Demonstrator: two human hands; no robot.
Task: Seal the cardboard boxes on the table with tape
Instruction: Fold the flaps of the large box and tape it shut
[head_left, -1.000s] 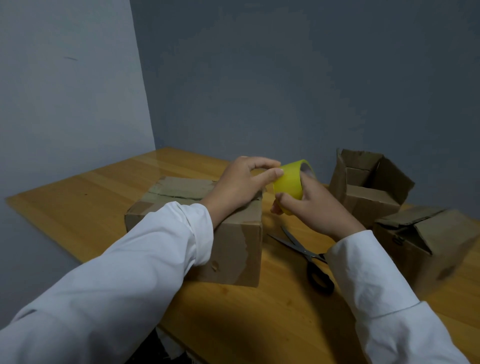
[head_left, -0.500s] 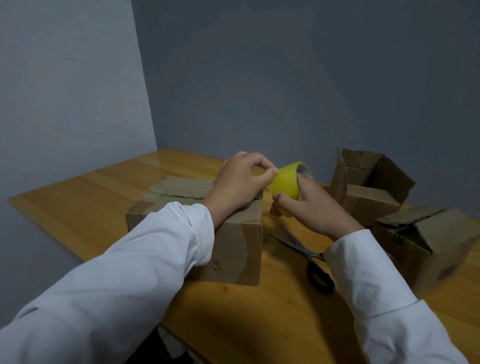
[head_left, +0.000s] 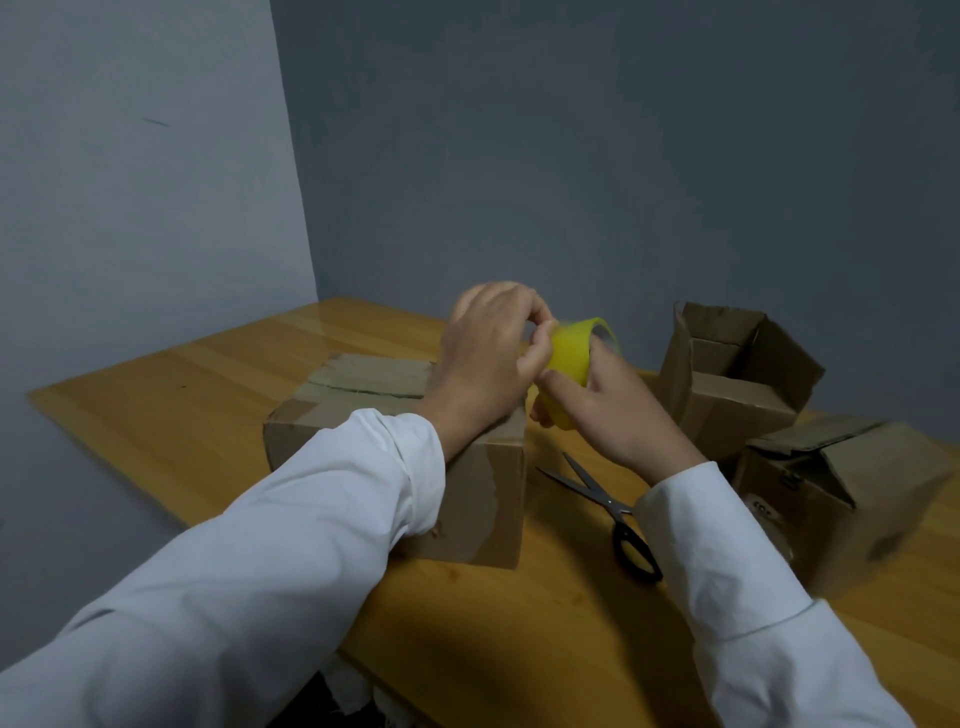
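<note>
— How far along is the sealing?

— Early, I'd judge. The near box (head_left: 395, 457) has its flaps folded down, and its top shows patches that may be old tape; I cannot tell whether any fresh strip is on it. No yellow strip shows on it.

— And the others?

— The far box (head_left: 732, 384) stands with its flaps up, wide open. The right box (head_left: 852, 499) has flaps loosely half-folded, not taped as far as I can see. So all three look left to do.

— Where is the tape?

— The tape roll (head_left: 571, 358) is held in the air just above the near box's right end. The right hand (head_left: 618, 415) grips it, thumb on the outer face and the fingers passing behind the roll. The left hand (head_left: 488, 358) has its fingers (head_left: 540, 325) curled together at the roll's upper edge, seemingly pinching or picking at the free end; the end itself is too small to make out.

— Anything for cutting?

— Scissors (head_left: 608, 509) lie on the table (head_left: 171, 415) between the near box and the right box, untouched.

— So the step in hand?

— Freeing the tape's end, most likely; pulling, sticking and cutting all remain.
</note>
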